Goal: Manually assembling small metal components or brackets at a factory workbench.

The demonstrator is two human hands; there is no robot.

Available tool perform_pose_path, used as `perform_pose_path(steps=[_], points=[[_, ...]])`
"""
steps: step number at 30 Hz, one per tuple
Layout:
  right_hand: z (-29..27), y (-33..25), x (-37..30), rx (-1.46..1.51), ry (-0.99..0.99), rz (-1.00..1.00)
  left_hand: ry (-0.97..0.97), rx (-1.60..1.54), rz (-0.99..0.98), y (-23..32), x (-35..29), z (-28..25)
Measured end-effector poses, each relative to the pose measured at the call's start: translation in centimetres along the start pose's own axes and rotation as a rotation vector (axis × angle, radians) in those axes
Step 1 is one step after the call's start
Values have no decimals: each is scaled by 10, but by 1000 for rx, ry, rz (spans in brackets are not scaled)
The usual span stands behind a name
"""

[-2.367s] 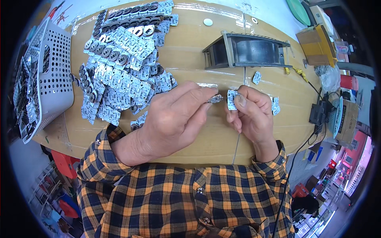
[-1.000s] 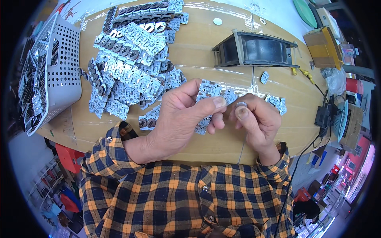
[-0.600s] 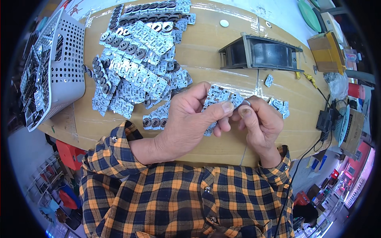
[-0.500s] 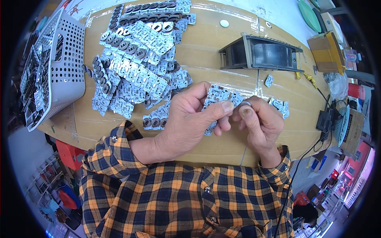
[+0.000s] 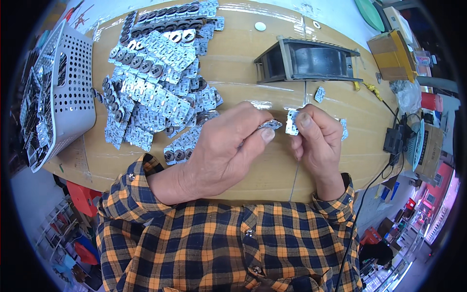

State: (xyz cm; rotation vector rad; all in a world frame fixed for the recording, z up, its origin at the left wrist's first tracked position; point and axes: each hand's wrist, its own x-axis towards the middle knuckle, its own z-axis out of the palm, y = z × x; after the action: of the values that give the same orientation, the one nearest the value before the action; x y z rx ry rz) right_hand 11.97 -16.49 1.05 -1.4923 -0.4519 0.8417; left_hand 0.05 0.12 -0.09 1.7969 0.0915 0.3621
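Two tight pinches, just apart: with the left hand (image 5: pixel 219 148), pressing thumb and fingers on some small boards (image 5: pixel 270 124), seen from the edge; with the right hand (image 5: pixel 318 134), pinching one white board (image 5: pixel 292 123). Just past the right grip, one loose board (image 5: pixel 319 94); farther past, a black fan (image 5: pixel 314 62). Left of both grips, a big pile of boards (image 5: pixel 154 95), then a pale basket (image 5: pixel 75 100). Far right, a brown box (image 5: pixel 431 155) with dark print, too small to read.
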Motion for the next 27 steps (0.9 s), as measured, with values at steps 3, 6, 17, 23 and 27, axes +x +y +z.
perform_pose_path(steps=[3, 6, 17, 23, 27], points=[[3, -3, -1, -59, -29, -2, 31, 174, 165, -3, 1, 4], [5, -6, -2, -133, -48, -18, 64, 244, 199, -3, 2, 4], [4, -5, 0, -177, -42, -44, 86, 483, 348, -6, 3, 2], [4, -6, 1, -179, -30, -19, 56, 454, 274, -2, 1, 0], [4, -5, 0, -140, -37, 27, 71, 393, 248, -5, 3, 0]])
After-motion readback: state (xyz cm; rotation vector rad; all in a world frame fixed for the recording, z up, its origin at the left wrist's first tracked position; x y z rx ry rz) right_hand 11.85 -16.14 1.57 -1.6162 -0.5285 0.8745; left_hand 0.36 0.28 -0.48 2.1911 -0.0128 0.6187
